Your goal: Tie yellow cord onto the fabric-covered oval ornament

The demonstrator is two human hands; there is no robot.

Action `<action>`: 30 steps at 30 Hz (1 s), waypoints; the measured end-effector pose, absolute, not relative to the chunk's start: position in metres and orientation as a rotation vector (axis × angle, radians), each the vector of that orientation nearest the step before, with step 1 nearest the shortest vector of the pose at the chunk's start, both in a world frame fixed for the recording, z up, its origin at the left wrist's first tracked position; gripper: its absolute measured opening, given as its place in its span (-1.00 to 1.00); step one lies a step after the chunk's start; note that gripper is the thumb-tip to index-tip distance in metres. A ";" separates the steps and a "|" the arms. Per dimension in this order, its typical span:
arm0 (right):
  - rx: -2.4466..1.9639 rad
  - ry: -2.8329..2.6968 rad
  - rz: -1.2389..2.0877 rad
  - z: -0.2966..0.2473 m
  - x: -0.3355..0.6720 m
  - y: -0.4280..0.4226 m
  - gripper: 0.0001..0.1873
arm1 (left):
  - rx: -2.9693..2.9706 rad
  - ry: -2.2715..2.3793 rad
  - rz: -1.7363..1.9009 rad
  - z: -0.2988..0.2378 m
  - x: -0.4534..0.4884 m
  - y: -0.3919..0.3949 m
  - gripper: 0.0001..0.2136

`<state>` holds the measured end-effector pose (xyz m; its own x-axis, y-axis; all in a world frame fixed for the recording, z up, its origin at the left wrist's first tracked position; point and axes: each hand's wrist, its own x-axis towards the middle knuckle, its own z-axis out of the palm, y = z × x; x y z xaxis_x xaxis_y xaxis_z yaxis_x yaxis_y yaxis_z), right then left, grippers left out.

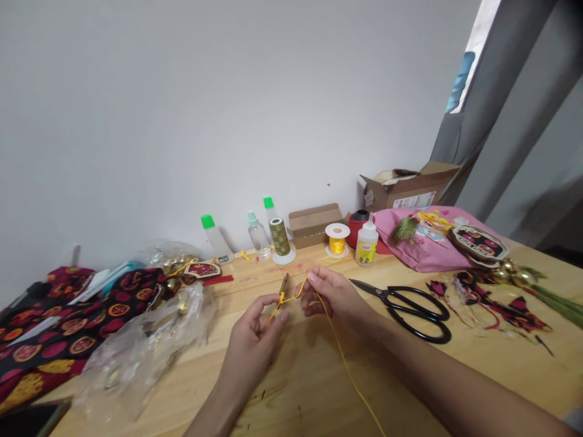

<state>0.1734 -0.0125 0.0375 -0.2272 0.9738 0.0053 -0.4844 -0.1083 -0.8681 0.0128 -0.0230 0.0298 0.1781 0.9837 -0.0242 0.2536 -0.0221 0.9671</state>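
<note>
Above the middle of the table, a thin yellow cord (340, 348) stretches between my two hands, and its long end trails down past the bottom edge. My left hand (255, 334) is closed near a small knotted part of the cord, gripping the cord between thumb and fingers. A slim brown stick-like thing (285, 283) stands up by the knot; whether it passes through the knot I cannot tell. With thumb and forefinger, my right hand (336, 298) pinches the cord in a small bend. Black-handled scissors (412, 308) lie to the right of that hand.
At the back stand a yellow cord spool (337, 244), an olive thread spool (279, 238), a glue bottle (367, 246) and several green-capped or clear bottles. Patterned fabric (91, 309) and a plastic bag (136, 358) lie left. A pink pouch (423, 249) and fabric scraps (496, 306) lie right.
</note>
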 end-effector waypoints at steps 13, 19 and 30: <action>-0.791 -1.028 1.557 0.039 0.173 -0.014 -0.75 | 1.704 1.228 0.843 0.027 0.012 -0.024 -0.79; -0.894 -1.024 1.448 0.034 0.173 -0.012 -0.76 | 1.582 1.130 0.801 0.029 0.014 -0.025 -0.79; -0.846 -0.991 1.544 0.031 0.172 -0.013 -0.74 | 1.477 1.148 0.844 0.027 0.014 -0.025 -0.68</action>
<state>0.1722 -0.0129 0.0314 -0.1834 0.9829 -0.0174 -0.3935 -0.0897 -0.9149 0.0137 -0.0248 0.0273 0.2950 0.9534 -0.0626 0.2242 -0.0054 0.9745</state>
